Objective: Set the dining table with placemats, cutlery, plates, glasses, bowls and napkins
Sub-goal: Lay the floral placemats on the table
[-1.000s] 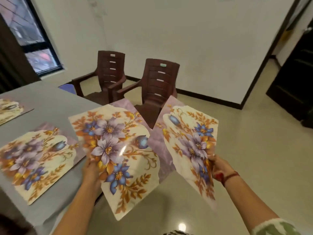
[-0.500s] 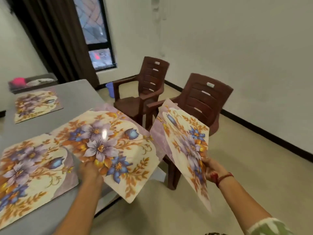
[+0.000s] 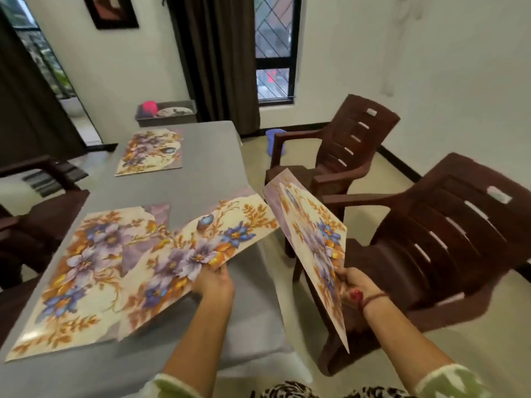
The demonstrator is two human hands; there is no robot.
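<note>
Your head has turned left, so the table (image 3: 201, 173) now runs straight away from you, and the far placemat (image 3: 150, 152) and grey bin (image 3: 166, 114) at its far end have shifted toward the middle of the view. Your left hand (image 3: 214, 284) has brought the lowered placemat (image 3: 201, 248) in from beyond the table's edge. It now sits low over the tabletop, its left part overlapping the flat placemat (image 3: 80, 271). Your right hand (image 3: 359, 288) now holds the tilted placemat (image 3: 316, 245) in front of the nearer brown chair (image 3: 445, 239).
</note>
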